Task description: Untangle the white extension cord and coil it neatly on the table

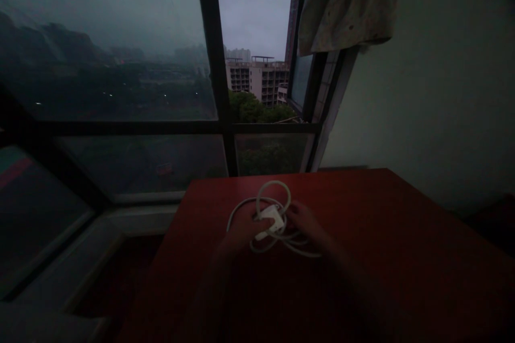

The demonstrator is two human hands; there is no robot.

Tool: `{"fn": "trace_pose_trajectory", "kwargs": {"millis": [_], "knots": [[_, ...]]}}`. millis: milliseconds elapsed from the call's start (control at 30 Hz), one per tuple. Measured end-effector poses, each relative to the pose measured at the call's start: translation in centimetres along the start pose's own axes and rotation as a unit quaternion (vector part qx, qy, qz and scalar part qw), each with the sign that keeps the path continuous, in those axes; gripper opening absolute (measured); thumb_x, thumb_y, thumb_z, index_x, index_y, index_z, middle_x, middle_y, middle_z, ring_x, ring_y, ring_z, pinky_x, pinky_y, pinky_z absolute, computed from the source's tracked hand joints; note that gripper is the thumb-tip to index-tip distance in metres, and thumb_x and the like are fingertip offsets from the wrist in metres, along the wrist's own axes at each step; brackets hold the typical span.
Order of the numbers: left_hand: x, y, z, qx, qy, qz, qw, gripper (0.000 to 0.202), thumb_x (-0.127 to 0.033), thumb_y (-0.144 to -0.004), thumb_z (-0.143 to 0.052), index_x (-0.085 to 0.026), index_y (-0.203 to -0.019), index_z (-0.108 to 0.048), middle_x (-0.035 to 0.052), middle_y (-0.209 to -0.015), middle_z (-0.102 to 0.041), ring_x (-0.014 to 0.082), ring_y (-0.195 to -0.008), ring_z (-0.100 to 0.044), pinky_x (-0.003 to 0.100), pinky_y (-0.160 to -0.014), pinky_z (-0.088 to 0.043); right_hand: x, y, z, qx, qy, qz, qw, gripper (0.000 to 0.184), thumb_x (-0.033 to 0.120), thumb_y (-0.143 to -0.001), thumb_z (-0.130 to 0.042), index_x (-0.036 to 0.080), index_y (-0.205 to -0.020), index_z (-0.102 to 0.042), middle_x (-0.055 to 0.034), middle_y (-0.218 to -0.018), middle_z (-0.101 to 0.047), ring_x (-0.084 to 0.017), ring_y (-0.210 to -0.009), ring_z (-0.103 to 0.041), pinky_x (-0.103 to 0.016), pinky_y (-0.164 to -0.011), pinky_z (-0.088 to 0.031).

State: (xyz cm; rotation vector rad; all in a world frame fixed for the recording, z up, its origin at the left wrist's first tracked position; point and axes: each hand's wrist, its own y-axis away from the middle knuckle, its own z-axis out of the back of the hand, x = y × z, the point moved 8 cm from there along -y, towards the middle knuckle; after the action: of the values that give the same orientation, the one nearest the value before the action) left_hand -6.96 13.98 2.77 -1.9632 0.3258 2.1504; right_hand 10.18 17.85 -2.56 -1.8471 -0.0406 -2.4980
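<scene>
A white, boxy power adapter [277,218] sits over the red-brown table, with loops of pale cable [273,183] around it. My left hand [244,226] grips the adapter from the left, its thumb lying across the top face. To the right of the adapter, my right hand [302,218] has its fingers closed at the cable loop. Dim light hides its exact fingertip contact. More cable curves behind my left hand, and several strands spread toward the lower right, under my right wrist.
The red-brown table [362,209] reaches up to a dark-framed window [227,144]. One window pane [301,80] on the right stands open. A patterned curtain [350,5] hangs beside it, next to a pale wall [434,91]. A low ledge [148,220] runs left of the table.
</scene>
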Motion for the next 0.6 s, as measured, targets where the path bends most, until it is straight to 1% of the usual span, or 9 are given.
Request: {"fn": "trace_pose_trajectory", "kwargs": {"millis": [100, 167, 233, 333, 400, 433, 500, 533, 600], "knots": [[0.7, -0.6, 0.8, -0.058, 0.003, 0.001, 0.998, 0.041, -0.032, -0.07, -0.07, -0.013, -0.106, -0.065, 0.0107, -0.096, -0.07, 0.02, -0.076, -0.064, 0.026, -0.064, -0.049, 1.0, 0.5, 1.9, -0.021, 0.03, 0.033, 0.999, 0.022, 0.031, -0.076, -0.057, 0.018, -0.09, -0.066, -0.0062, -0.088, -0.071, -0.02, -0.077, -0.066, -0.035, -0.071, -0.053], [0.8, -0.9, 0.9, -0.078, -0.002, -0.01, 0.997, 0.044, -0.033, -0.069, -0.07, -0.013, -0.108, -0.064, 0.0112, -0.098, -0.07, 0.0208, -0.078, -0.065, 0.028, -0.066, -0.05, 2.2, 1.4, 3.1, -0.034, 0.066, 0.066, 0.995, 0.022, 0.03, -0.077, -0.056, 0.019, -0.093, -0.066, -0.0075, -0.095, -0.07, -0.021, -0.087, -0.065, -0.038, -0.082, -0.05], [0.7, -0.9, 0.7, -0.086, 0.001, -0.023, 0.996, 0.046, -0.034, -0.068, -0.071, -0.014, -0.109, -0.064, 0.0113, -0.102, -0.07, 0.0223, -0.083, -0.065, 0.03, -0.07, -0.05, 3.5, 2.6, 3.4, -0.015, 0.072, 0.084, 0.994, 0.023, 0.031, -0.079, -0.056, 0.019, -0.096, -0.065, -0.0078, -0.098, -0.069, -0.022, -0.092, -0.064, -0.04, -0.087, -0.048], [0.1, -0.7, 0.2, -0.093, 0.009, -0.044, 0.995, 0.043, -0.036, -0.069, -0.07, -0.018, -0.107, -0.065, 0.0096, -0.105, -0.07, 0.0234, -0.089, -0.065, 0.033, -0.077, -0.05, 5.2, 4.8, 2.3, 0.052, 0.004, 0.079, 0.996, 0.027, 0.035, -0.081, -0.057, 0.02, -0.104, -0.061, -0.0072, -0.105, -0.067, -0.021, -0.094, -0.064, -0.038, -0.086, -0.049], [-0.7, -0.5, -0.3, -0.085, 0.006, -0.058, 0.995, 0.039, -0.037, -0.07, -0.069, -0.019, -0.105, -0.065, 0.0087, -0.104, -0.07, 0.0231, -0.09, -0.065, 0.034, -0.08, -0.05, 5.7, 5.9, 1.1, 0.094, -0.054, 0.053, 0.993, 0.034, 0.039, -0.081, -0.059, 0.021, -0.111, -0.057, -0.007, -0.11, -0.066, -0.021, -0.093, -0.064, -0.036, -0.081, -0.052], [-1.0, -0.4, -0.7, -0.074, 0.004, -0.061, 0.995, 0.038, -0.036, -0.07, -0.069, -0.018, -0.104, -0.065, 0.0086, -0.103, -0.07, 0.023, -0.09, -0.065, 0.034, -0.081, -0.05, 5.8, 6.2, 0.6, 0.103, -0.073, 0.041, 0.991, 0.037, 0.04, -0.08, -0.06, 0.021, -0.112, -0.056, -0.007, -0.11, -0.066, -0.022, -0.092, -0.065, -0.036, -0.078, -0.053], [-1.5, -0.2, -1.5, -0.051, 0.007, -0.062, 0.997, 0.036, -0.036, -0.072, -0.068, -0.017, -0.102, -0.065, 0.009, -0.103, -0.069, 0.0229, -0.091, -0.065, 0.034, -0.081, -0.05, 5.6, 6.2, 0.2, 0.093, -0.092, 0.026, 0.991, 0.039, 0.042, -0.078, -0.062, 0.02, -0.109, -0.057, -0.0068, -0.104, -0.067, -0.022, -0.089, -0.065, -0.035, -0.075, -0.053], [-1.6, -0.2, -1.7, -0.043, 0.014, -0.058, 0.997, 0.035, -0.037, -0.073, -0.066, -0.017, -0.102, -0.065, 0.0092, -0.103, -0.069, 0.0228, -0.091, -0.064, 0.034, -0.081, -0.05, 5.5, 6.0, 0.3, 0.078, -0.095, 0.023, 0.992, 0.038, 0.043, -0.078, -0.063, 0.019, -0.107, -0.058, -0.0064, -0.1, -0.068, -0.022, -0.087, -0.066, -0.036, -0.074, -0.054], [-1.5, -0.2, -1.8, -0.047, 0.023, -0.051, 0.997, 0.033, -0.037, -0.076, -0.063, -0.016, -0.101, -0.064, 0.0091, -0.103, -0.069, 0.0223, -0.09, -0.064, 0.034, -0.081, -0.05, 5.1, 5.6, 1.1, 0.041, -0.098, 0.023, 0.994, 0.036, 0.043, -0.076, -0.065, 0.019, -0.102, -0.059, -0.0056, -0.095, -0.069, -0.023, -0.085, -0.066, -0.036, -0.073, -0.054]]}}
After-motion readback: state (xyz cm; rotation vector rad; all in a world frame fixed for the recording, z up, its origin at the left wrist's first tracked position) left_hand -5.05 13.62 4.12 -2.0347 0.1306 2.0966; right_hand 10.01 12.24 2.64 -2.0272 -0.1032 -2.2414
